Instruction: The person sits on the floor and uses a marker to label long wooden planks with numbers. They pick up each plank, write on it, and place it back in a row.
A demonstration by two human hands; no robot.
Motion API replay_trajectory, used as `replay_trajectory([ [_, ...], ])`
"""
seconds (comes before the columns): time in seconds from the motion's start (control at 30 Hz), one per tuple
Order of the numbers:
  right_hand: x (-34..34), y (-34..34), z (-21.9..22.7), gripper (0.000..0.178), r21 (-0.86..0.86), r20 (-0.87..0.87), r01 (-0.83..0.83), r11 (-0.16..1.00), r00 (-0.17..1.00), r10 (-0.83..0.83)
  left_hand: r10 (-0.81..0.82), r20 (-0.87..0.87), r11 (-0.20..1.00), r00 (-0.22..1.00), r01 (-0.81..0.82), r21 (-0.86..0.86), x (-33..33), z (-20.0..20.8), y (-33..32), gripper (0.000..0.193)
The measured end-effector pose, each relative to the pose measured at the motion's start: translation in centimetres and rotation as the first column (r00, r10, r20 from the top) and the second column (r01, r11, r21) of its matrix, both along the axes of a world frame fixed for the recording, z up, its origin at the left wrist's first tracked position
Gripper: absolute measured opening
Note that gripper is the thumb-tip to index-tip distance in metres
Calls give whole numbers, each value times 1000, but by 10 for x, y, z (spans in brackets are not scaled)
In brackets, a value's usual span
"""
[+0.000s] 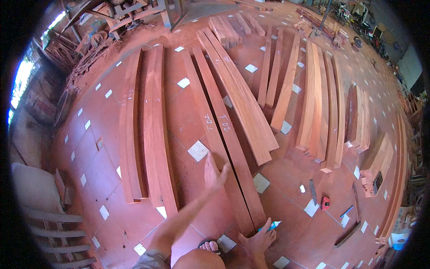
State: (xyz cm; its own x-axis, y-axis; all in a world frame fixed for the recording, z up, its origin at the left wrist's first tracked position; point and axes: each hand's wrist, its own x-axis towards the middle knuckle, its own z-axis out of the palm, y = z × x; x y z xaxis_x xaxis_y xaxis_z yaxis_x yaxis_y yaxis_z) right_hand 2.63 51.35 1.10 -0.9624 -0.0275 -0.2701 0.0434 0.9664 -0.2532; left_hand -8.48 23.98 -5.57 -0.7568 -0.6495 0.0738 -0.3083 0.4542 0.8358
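Observation:
Two long reddish-brown wooden beams (226,134) lie side by side on the floor in front of me, a narrow dark gap between them and white handwritten marks on top. My left hand (216,175) is at the outer edge of the left beam, fingers stretched out and thumb apart, holding nothing; whether it presses on the wood I cannot tell. At the near ends of the beams, my right hand (259,240) holds a small teal marker pen (270,226) with a white tip, its fingers close against the wood.
More beams (156,130) lie to the left, and several lighter ones (313,112) to the right. On the tiled floor (107,188) at right are a red tape measure (325,203), a blue pen (348,210) and dark wood strips (347,235). A slatted chair (58,233) stands at left.

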Motion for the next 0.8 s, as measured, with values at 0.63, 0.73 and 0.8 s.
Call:
replay_trajectory([
  [0.63,-113,-110,-13,108,-317,-273,-155,936,960,67,-57,26,976,998,50,212,-119,-4,-117,91],
  [0.73,-118,-108,-18,104,-315,-357,-315,895,913,196,-131,-117,975,985,149,165,-106,-7,-105,97],
  [0.8,-114,-91,-29,97,-263,-407,-487,833,839,362,-184,-265,969,947,220,114,-71,-28,-79,101],
])
